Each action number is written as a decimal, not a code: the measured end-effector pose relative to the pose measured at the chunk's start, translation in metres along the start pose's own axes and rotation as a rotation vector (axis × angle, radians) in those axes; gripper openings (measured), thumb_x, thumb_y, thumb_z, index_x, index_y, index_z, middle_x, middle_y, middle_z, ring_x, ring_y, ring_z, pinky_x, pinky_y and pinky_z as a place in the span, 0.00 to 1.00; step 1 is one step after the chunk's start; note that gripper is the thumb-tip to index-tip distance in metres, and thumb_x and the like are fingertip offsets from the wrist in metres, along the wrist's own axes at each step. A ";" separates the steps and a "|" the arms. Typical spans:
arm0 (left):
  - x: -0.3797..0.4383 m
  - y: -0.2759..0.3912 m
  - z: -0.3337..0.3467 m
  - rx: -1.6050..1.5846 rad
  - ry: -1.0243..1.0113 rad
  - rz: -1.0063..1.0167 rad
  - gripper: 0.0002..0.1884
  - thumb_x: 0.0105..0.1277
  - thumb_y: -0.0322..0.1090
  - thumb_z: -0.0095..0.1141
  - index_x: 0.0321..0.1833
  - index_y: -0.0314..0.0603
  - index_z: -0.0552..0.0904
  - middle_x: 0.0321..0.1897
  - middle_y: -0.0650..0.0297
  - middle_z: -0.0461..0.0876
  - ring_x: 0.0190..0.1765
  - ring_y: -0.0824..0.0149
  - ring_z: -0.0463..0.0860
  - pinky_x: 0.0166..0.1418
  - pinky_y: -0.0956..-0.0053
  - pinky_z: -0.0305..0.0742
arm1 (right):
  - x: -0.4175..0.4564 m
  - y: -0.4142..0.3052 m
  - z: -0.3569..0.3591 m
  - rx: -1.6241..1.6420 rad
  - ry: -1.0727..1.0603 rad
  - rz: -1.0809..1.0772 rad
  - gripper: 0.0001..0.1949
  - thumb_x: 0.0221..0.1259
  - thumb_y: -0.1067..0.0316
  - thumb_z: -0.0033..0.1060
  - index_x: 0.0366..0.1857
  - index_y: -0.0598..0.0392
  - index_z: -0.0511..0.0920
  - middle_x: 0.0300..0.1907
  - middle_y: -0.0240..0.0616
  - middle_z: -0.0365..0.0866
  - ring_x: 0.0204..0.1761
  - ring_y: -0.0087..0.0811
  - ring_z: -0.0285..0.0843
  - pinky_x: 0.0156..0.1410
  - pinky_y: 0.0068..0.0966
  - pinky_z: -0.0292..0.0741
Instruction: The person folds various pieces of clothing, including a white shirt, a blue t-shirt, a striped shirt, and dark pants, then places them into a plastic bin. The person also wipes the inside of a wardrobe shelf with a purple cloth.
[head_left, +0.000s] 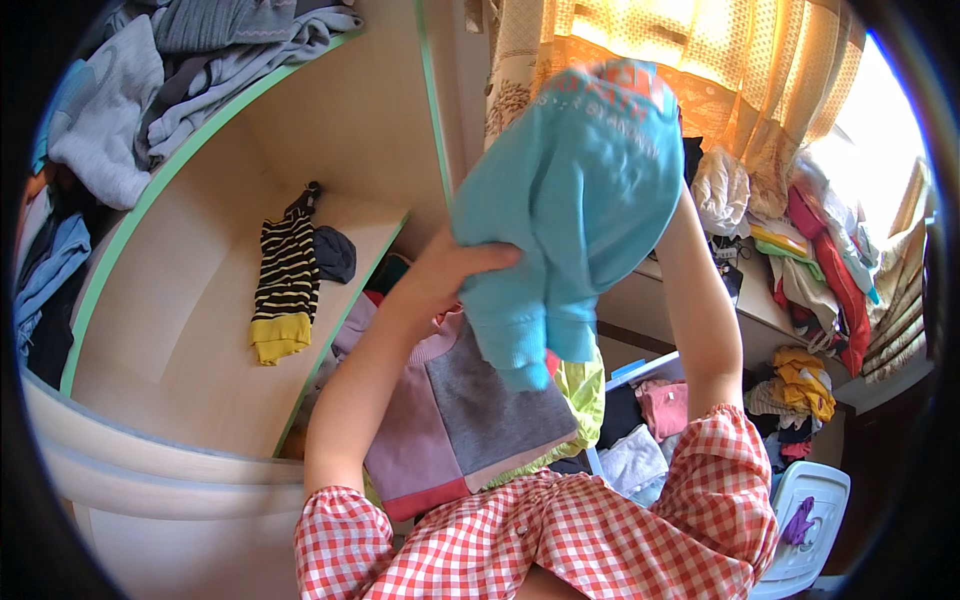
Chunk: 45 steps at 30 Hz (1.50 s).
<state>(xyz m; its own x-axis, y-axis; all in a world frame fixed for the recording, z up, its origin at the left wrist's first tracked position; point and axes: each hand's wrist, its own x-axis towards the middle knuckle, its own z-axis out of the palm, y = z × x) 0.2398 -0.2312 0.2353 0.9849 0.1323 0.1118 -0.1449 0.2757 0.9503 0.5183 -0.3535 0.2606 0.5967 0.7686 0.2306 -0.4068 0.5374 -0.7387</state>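
A turquoise garment (592, 195) with ribbed cuffs and orange and pale lettering is held up in front of me, its upper end blurred. My left hand (457, 270) grips its left side, thumb across the front. My right forearm (701, 300) rises behind the cloth, which hides my right hand, so its fingers cannot be seen. Below the cuffs lies a sweatshirt (495, 390) in grey, mauve and red panels, close to my body. Lime-green fabric (585, 390) shows beside and under it.
On the left, a cabinet shelf (202, 352) with green edging holds striped black-and-yellow clothing (285, 285) and a dark bundle (334, 255). Clothes (112, 112) fill the upper shelf. At right are a bin of folded clothes (634, 457), a plastic lid (806, 540) and a cluttered ledge (765, 300).
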 end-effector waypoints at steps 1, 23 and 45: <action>-0.003 0.004 -0.004 -0.001 0.035 0.014 0.32 0.49 0.33 0.67 0.59 0.36 0.73 0.49 0.59 0.79 0.53 0.62 0.77 0.58 0.68 0.72 | -0.007 0.002 -0.005 -0.007 -0.045 0.012 0.18 0.68 0.62 0.48 0.55 0.61 0.72 0.50 0.39 0.79 0.47 0.27 0.80 0.55 0.24 0.78; 0.048 -0.027 0.045 0.382 0.010 0.298 0.26 0.55 0.34 0.70 0.54 0.33 0.74 0.47 0.62 0.78 0.50 0.70 0.76 0.58 0.75 0.70 | -0.157 0.089 0.004 -0.030 0.079 0.109 0.28 0.50 0.71 0.66 0.58 0.59 0.68 0.51 0.39 0.77 0.52 0.33 0.77 0.59 0.32 0.74; -0.039 -0.048 -0.083 0.516 0.113 -0.247 0.19 0.66 0.35 0.57 0.56 0.34 0.74 0.48 0.56 0.80 0.49 0.65 0.82 0.56 0.69 0.77 | -0.495 -0.110 -0.230 -0.264 1.303 -0.859 0.20 0.58 0.68 0.62 0.55 0.59 0.73 0.50 0.36 0.79 0.49 0.35 0.79 0.57 0.34 0.76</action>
<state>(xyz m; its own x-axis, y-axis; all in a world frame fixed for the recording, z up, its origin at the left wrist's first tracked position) 0.2003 -0.1706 0.1607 0.9632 0.2317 -0.1362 0.1809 -0.1843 0.9661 0.4267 -0.8726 0.0819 0.7926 -0.6081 0.0440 0.3951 0.4573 -0.7967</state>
